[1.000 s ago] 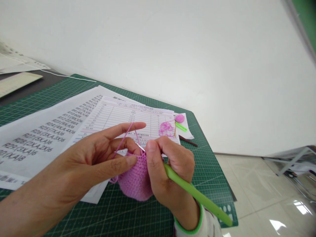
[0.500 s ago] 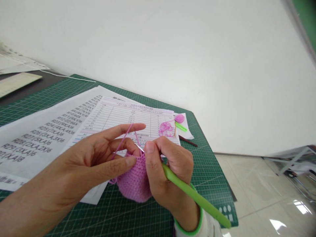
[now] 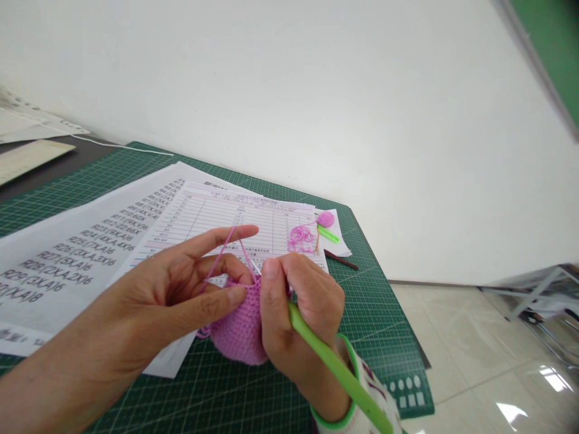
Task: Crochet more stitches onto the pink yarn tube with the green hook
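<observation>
My left hand (image 3: 199, 283) pinches the top edge of a pink crochet piece (image 3: 239, 334) between thumb and fingers. A strand of pink yarn (image 3: 223, 253) runs over its raised index finger and down to the piece. In the grip of my right hand (image 3: 301, 319) is a crochet hook (image 3: 337, 361) with a thick green handle. The hook's thin metal tip meets the piece's upper edge, close to the yarn; the exact stitch is too small to tell. My right fingers partly cover the right side of the piece.
Beneath my hands lie printed sheets (image 3: 85, 259) on a green cutting mat (image 3: 371, 313). Beyond them are loose pink yarn (image 3: 301, 238), a small pink ball (image 3: 325, 219), a bright green clip-like item (image 3: 329, 234) and a dark thin stick (image 3: 342, 260). A white wall (image 3: 289, 96) rises behind.
The right hand has tilted slightly, turning the hook's handle more steeply downward and its tip deeper behind the fingers. Both hands and the crochet piece appear slightly further left in view.
</observation>
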`<state>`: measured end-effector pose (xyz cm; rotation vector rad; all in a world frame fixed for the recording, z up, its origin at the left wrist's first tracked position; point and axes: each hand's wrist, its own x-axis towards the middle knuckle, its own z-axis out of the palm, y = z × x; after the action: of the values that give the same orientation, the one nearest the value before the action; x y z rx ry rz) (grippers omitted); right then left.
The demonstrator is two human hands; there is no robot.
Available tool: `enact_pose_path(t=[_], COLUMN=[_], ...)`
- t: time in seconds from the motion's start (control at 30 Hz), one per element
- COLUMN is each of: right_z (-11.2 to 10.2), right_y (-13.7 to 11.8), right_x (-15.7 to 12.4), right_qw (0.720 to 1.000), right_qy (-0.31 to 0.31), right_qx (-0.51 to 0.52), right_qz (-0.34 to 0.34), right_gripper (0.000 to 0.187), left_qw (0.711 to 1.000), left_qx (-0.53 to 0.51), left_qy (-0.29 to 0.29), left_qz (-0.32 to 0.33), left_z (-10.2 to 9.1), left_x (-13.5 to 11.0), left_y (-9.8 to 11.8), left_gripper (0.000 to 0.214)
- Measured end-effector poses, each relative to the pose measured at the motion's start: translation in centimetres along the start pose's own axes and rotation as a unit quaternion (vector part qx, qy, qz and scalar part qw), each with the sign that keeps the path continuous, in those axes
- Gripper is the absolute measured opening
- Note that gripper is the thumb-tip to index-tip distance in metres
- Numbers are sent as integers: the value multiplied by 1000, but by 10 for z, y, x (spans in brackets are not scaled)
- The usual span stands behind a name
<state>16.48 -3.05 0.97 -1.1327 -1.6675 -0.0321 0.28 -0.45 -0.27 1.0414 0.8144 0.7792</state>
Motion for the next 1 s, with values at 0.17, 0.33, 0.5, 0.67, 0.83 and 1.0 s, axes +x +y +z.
enact_pose_path(t=[0.17, 0.33, 0.5, 0.67, 0.83, 1.0], right_z=[0, -4, -9, -16, -22, -19], right_y=[0, 0, -1, 1, 7, 5], right_x=[-1, 1, 5, 11, 14, 13], right_qw=[1000, 998, 990, 977, 962, 970], right_qy=[-1, -10, -41, -97, -135, -127], right_qx=[-4, 57, 129, 177, 217, 178], right_qz=[17, 20, 36, 75, 97, 109], right_gripper=[34, 33, 33, 41, 34, 39], left_qw=[1000, 1000, 1000, 1000, 1000, 1000], left_qx=[-4, 1, 4, 12, 8, 1], left_qy=[-4, -18, 8, -3, 3, -14], left_qz=[13, 20, -2, -26, -25, -25], left_z=[-1, -1, 2, 1, 0, -1], left_x=[3, 2, -1, -1, 1, -1], left_y=[-2, -3, 2, 4, 5, 2], left_gripper=[70, 65, 71, 76, 75, 78])
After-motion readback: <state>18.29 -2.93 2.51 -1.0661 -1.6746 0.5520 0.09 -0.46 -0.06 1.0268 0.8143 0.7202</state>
